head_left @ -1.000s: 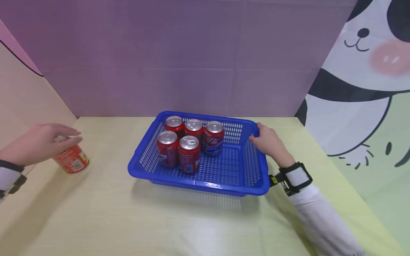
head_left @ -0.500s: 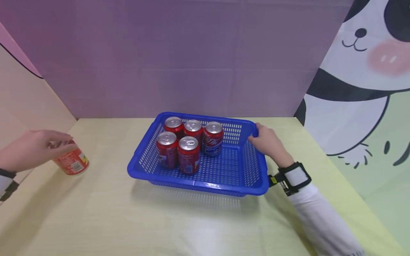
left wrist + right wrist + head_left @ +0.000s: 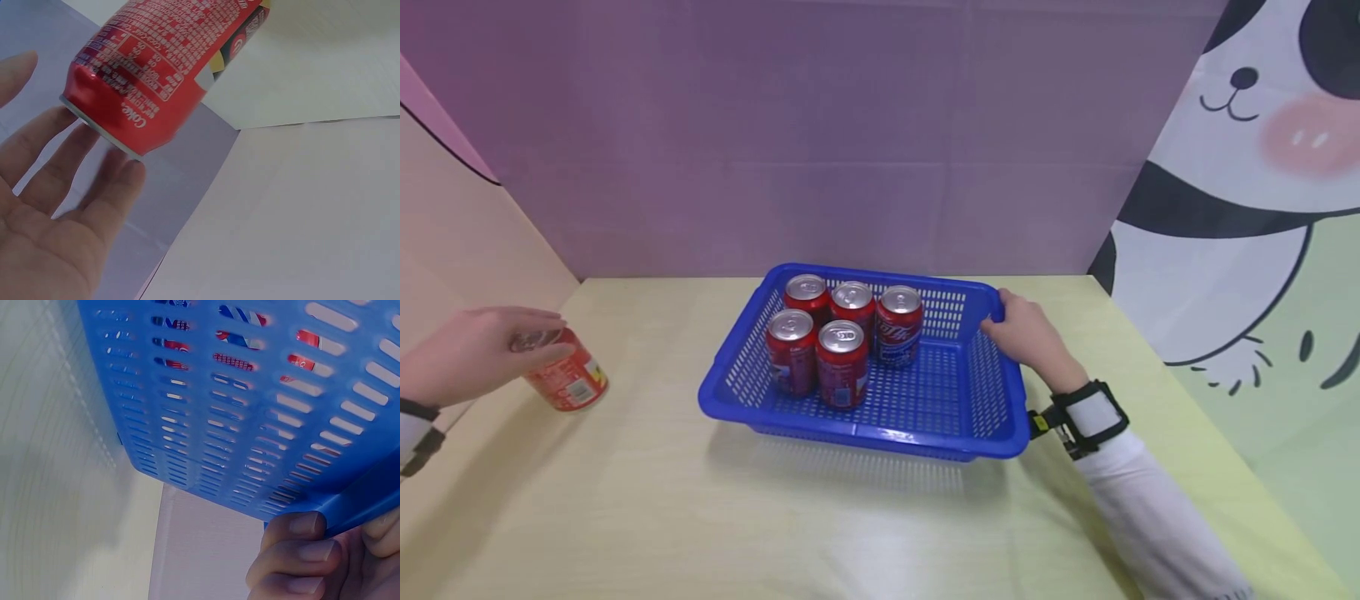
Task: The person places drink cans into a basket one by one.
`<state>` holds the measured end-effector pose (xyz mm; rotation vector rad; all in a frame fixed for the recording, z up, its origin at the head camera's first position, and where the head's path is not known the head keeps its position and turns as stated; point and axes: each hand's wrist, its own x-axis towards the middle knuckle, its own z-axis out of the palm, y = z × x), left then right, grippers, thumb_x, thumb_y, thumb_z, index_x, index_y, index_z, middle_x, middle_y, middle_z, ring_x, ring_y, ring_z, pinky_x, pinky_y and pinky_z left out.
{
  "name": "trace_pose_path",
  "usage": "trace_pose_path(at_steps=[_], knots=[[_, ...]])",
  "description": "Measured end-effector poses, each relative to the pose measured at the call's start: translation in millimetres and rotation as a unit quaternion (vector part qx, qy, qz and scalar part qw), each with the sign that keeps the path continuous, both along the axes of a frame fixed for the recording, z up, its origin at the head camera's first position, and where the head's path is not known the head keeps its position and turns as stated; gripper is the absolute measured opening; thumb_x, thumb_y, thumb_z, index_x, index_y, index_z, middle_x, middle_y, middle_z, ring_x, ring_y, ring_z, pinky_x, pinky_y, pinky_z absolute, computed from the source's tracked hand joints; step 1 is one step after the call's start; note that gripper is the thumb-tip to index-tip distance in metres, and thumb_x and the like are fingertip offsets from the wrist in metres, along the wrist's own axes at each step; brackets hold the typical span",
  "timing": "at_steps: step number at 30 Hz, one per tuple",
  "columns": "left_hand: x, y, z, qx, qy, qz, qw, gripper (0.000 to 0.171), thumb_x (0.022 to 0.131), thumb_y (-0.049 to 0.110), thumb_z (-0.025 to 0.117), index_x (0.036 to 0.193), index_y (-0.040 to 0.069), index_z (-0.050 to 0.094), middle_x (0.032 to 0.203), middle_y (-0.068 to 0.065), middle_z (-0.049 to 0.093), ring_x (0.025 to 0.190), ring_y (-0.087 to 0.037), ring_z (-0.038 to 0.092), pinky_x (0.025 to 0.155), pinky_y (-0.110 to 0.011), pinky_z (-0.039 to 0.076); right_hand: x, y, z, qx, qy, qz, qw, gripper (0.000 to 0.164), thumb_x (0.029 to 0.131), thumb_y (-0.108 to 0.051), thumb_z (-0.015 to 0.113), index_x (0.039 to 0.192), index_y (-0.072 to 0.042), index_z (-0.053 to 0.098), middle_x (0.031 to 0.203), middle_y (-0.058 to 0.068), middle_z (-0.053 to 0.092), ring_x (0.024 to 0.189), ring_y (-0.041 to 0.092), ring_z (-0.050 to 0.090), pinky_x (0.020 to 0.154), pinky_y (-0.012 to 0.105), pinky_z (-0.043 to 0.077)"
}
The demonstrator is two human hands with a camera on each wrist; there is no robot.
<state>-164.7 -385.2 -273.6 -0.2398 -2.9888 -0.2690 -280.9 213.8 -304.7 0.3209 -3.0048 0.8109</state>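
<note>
At the far left of the table, a red Coke can (image 3: 571, 375) stands apart from the others. My left hand (image 3: 482, 350) is over its top end, fingers stretched out. In the left wrist view the fingers of that hand (image 3: 69, 206) spread by the rim of the can (image 3: 150, 75), and the thumb is clear of it. One fingertip looks to meet the rim; a firm touch cannot be made out. My right hand (image 3: 1030, 337) grips the right rim of a blue plastic basket (image 3: 951, 437), its fingers curled under the edge. Several red cans (image 3: 842, 371) stand upright inside, toward the basket's left.
The pale wooden table (image 3: 700, 517) reaches back to a purple backdrop (image 3: 850, 167). A panda-printed panel (image 3: 1247, 275) borders the right side, and a pale panel (image 3: 452, 225) borders the left, close behind the lone can.
Over the last second, my left hand has drawn slightly left and down relative to the lone can, showing more of its top. The right hand, basket and cans have stayed put.
</note>
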Motion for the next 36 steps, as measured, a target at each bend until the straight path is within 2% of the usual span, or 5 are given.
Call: trace_pose_path(at_steps=[9,22,25,30,36], knots=[[-4.9,-6,-4.8,-0.001,-0.01,0.002,0.9999,0.063,0.094,0.035,0.067,0.126,-0.016,0.054,0.114,-0.038,0.059,0.097,-0.05,0.06,0.073,-0.062,0.05,0.0,1,-1.1,0.003,0.004,-0.003,1.0,0.065,0.097,-0.015,0.052,0.146,0.017,0.023,0.133,0.041,0.045,0.117,0.051,0.051,0.093,0.058,0.046],[-11.3,-9,-11.7,0.014,-0.02,-0.003,0.9997,0.067,0.086,0.037,0.076,0.13,-0.01,0.055,0.123,-0.038,0.054,0.108,-0.053,0.052,0.079,-0.066,0.045,-2.3,1,-3.9,-0.003,0.005,-0.003,1.0,0.067,0.097,-0.016,0.051,0.148,0.016,0.02,0.135,0.041,0.043,0.119,0.052,0.05,0.094,0.058,0.045],[-13.8,-10,-13.7,0.022,-0.03,-0.007,0.9993,0.062,0.083,0.024,0.079,0.129,-0.01,0.055,0.122,-0.039,0.053,0.105,-0.051,0.053,0.077,-0.063,0.047,-1.6,1,-2.9,-0.005,0.008,-0.003,1.0,0.067,0.097,-0.016,0.051,0.147,0.016,0.021,0.133,0.04,0.045,0.116,0.051,0.052,0.092,0.058,0.047],[-21.0,-14,-20.2,0.048,-0.064,-0.005,0.9968,0.065,0.075,0.008,0.081,0.13,-0.011,0.05,0.111,-0.036,0.058,0.094,-0.044,0.056,0.068,-0.047,0.051,-2.5,1,-4.8,-0.004,0.011,-0.001,1.0,0.066,0.097,-0.016,0.051,0.147,0.016,0.023,0.132,0.04,0.047,0.115,0.05,0.054,0.091,0.058,0.048],[-28.8,-18,-25.9,0.058,-0.089,0.008,0.9943,0.079,0.072,0.026,0.088,0.128,-0.012,0.047,0.101,-0.028,0.06,0.086,-0.038,0.057,0.062,-0.039,0.052,-1.9,1,-5.6,-0.003,0.014,-0.002,1.0,0.065,0.097,-0.016,0.051,0.146,0.016,0.024,0.133,0.04,0.046,0.116,0.05,0.053,0.092,0.059,0.047]])
